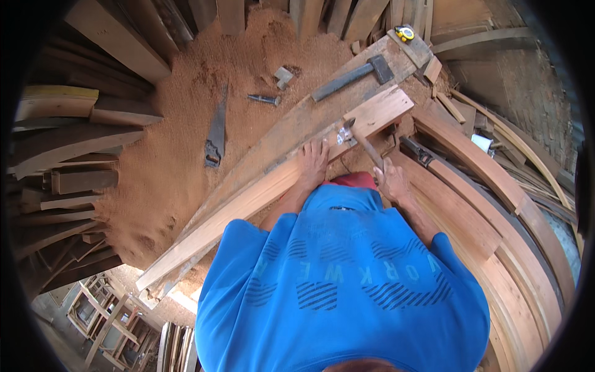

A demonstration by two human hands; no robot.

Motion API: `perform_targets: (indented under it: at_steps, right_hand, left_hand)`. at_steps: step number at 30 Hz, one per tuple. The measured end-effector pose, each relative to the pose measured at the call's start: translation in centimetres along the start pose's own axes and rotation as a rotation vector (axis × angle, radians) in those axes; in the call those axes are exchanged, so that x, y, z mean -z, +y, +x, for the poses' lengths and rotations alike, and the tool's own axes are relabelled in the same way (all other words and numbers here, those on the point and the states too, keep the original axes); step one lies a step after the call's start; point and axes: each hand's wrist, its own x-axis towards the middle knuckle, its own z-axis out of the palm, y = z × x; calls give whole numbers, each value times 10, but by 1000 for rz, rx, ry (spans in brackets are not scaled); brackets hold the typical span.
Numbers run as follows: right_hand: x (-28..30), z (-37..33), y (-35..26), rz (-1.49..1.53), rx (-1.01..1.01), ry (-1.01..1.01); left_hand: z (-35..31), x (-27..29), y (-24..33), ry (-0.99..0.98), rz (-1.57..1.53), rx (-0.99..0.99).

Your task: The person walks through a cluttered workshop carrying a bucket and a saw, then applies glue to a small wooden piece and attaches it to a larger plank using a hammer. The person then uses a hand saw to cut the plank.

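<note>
A long pale wooden beam [251,194] runs diagonally in front of me along a wide, worn plank [282,137]. My left hand [314,162] lies on the beam with its fingers stretched out. Closed round a hammer's wooden handle is my right hand [393,180], on the near side of the beam. The hammer [368,147] has its dark head over the beam. Just beside that head, a small shiny silvery piece [344,134] is on the wood; its kind is not clear.
On the plank beyond lie a large sledgehammer [353,77] and a yellow tape measure [405,33]. A handsaw [215,133] and a dark chisel-like tool [264,99] rest on sawdust [167,149]. Curved timbers [471,161] crowd my right; stacked boards [80,146] line the left.
</note>
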Motion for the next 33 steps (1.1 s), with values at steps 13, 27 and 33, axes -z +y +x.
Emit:
perform_targets:
  at_steps: [13,27,33]
  right_hand:
    - [19,11,-24,477,114,246]
    - [-10,15,-14,972,-107,341]
    - [-24,18,-4,870,-132,353]
  left_hand:
    - [39,25,-33,-326,-182,80]
    - [85,38,-87,-531,-558,-6]
    - [82,28,-93,-435,-600,-68]
